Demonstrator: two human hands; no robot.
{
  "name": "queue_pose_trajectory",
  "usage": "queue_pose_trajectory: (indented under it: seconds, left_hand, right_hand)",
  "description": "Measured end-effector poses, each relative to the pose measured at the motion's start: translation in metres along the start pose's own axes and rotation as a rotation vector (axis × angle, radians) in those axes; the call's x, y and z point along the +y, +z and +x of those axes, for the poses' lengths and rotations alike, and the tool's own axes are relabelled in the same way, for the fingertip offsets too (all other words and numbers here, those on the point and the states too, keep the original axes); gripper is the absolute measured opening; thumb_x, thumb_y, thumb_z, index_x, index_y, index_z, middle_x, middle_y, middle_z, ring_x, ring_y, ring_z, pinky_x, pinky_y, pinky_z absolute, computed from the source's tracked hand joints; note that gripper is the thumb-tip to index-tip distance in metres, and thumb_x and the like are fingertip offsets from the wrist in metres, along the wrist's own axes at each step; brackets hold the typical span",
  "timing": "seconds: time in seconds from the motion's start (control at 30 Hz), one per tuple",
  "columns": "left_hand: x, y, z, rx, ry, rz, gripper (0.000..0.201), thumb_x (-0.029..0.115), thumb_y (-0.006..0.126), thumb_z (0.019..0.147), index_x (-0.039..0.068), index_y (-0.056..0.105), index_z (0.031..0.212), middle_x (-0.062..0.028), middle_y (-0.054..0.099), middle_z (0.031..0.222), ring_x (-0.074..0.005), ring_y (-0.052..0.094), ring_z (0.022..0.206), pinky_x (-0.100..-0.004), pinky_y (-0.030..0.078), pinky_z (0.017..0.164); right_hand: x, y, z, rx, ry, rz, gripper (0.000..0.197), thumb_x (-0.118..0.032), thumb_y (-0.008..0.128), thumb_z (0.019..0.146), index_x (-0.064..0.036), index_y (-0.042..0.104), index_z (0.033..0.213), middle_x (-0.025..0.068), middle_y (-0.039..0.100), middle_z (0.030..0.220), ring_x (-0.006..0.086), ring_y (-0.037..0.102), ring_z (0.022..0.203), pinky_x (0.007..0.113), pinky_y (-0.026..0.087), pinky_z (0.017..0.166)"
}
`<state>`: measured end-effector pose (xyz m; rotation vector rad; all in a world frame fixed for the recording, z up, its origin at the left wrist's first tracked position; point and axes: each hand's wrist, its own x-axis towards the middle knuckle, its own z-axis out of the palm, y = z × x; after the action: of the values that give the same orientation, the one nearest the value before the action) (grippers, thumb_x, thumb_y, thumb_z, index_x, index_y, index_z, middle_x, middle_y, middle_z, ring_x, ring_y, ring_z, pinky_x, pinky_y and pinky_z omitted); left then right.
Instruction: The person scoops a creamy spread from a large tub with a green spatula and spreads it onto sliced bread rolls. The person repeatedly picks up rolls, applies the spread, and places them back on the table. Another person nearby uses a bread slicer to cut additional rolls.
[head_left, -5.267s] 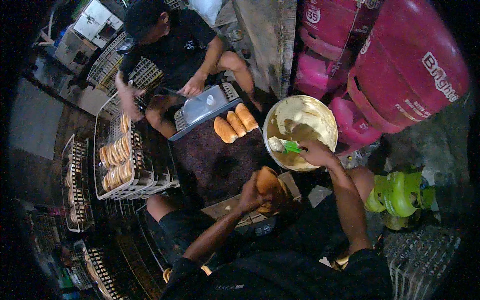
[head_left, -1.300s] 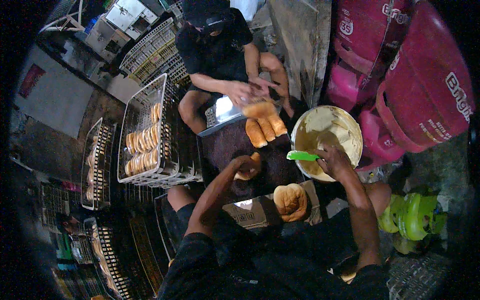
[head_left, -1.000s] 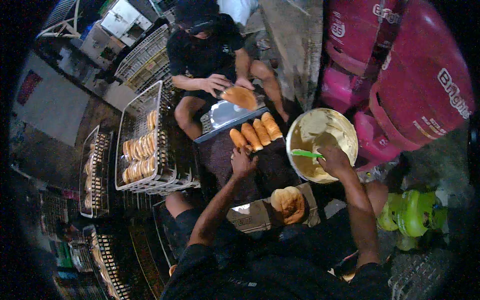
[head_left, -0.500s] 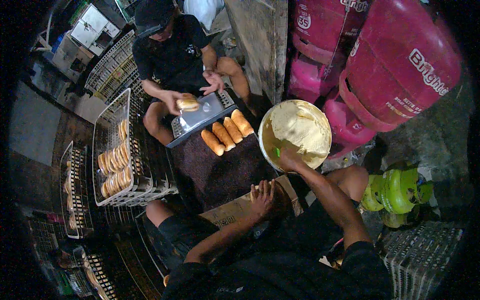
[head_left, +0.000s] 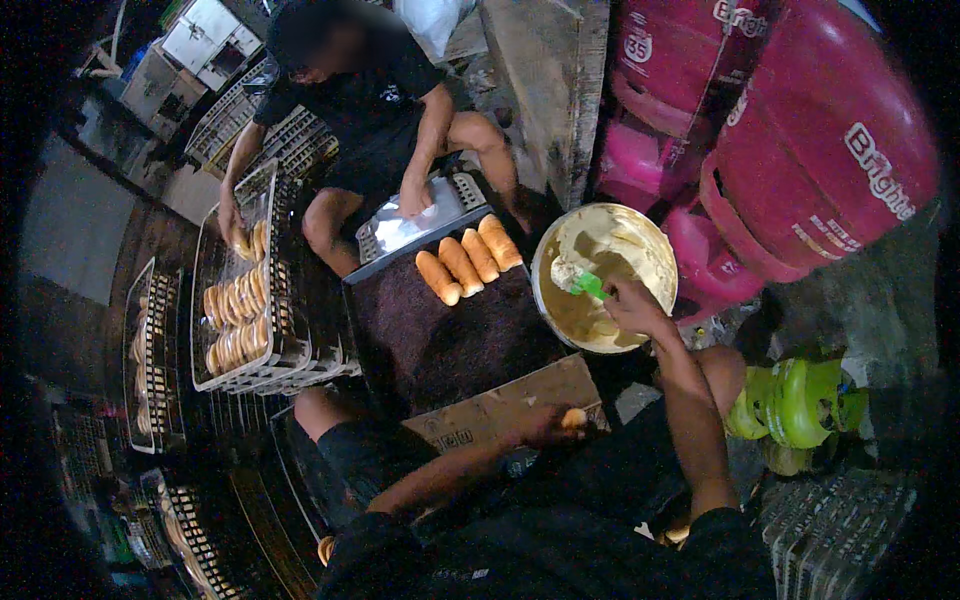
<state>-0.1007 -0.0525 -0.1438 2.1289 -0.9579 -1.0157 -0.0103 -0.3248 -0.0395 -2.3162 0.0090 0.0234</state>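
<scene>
So the big bowl [head_left: 606, 275] is full of pale cream, and the right hand [head_left: 630, 305] grips a green spatula [head_left: 588, 285] in it. The left hand [head_left: 545, 425] closes on a bun [head_left: 573, 418] over the cardboard [head_left: 500, 415]; three buns [head_left: 467, 262] sit on the dark tray [head_left: 450, 340] nearby.

A single head-worn fisheye camera looks steeply down from above the person's lap. The forearms enter from the lower edge. The dark tray [head_left: 450, 340] sits centrally at arm's reach; straight edges bend toward the black rim.
</scene>
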Motion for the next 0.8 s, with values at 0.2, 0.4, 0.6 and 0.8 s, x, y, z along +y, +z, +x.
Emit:
queue_pose_trajectory:
  seconds: [0.2, 0.4, 0.6, 0.8]
  left_hand:
    - [-0.014, -0.11, -0.005, -0.003, -0.091, -1.404, 0.076, 0.072, 0.047, 0.086, 0.004, 0.058, 0.118, -0.0124, 0.064, 0.105, -0.0245, 0.062, 0.094, -0.0389, 0.052, 0.082]
    - [-0.011, -0.135, 0.007, 0.238, 0.187, -1.85, 0.096, 0.085, 0.028, 0.08, 0.011, 0.045, 0.138, -0.0171, 0.05, 0.134, -0.0361, 0.052, 0.12, -0.0562, 0.041, 0.1]
    - [0.01, -0.137, -0.003, 0.363, 0.148, -1.773, 0.079, 0.073, 0.033, 0.089, 0.008, 0.045, 0.132, -0.0171, 0.055, 0.123, -0.0339, 0.056, 0.111, -0.0536, 0.046, 0.094]
    - [0.016, -0.15, -0.009, 0.637, 0.003, -1.74, 0.072, 0.066, 0.032, 0.094, 0.004, 0.056, 0.119, -0.0168, 0.063, 0.109, -0.0312, 0.063, 0.096, -0.0476, 0.052, 0.084]
  right_hand:
    - [-0.001, -0.018, -0.008, -0.097, 0.058, 0.112, 0.033, -0.027, 0.066, 0.085, -0.0035, 0.062, 0.109, 0.0193, 0.066, 0.094, 0.034, 0.063, 0.089, 0.043, 0.049, 0.079]
    - [-0.014, 0.025, -0.001, -0.32, -0.171, 0.249, 0.038, -0.041, 0.062, 0.092, -0.0034, 0.066, 0.089, 0.0042, 0.058, 0.066, 0.0116, 0.054, 0.06, 0.035, 0.044, 0.057]
    - [-0.052, 0.05, 0.003, -0.428, -0.117, -0.003, 0.045, -0.047, 0.059, 0.091, -0.0025, 0.067, 0.088, 0.0156, 0.064, 0.071, 0.0291, 0.062, 0.064, 0.042, 0.046, 0.061]
    - [-0.065, 0.036, -0.01, -0.246, -0.116, -0.198, 0.031, -0.039, 0.062, 0.088, -0.0087, 0.067, 0.088, 0.0178, 0.064, 0.072, 0.0371, 0.064, 0.071, 0.047, 0.049, 0.065]
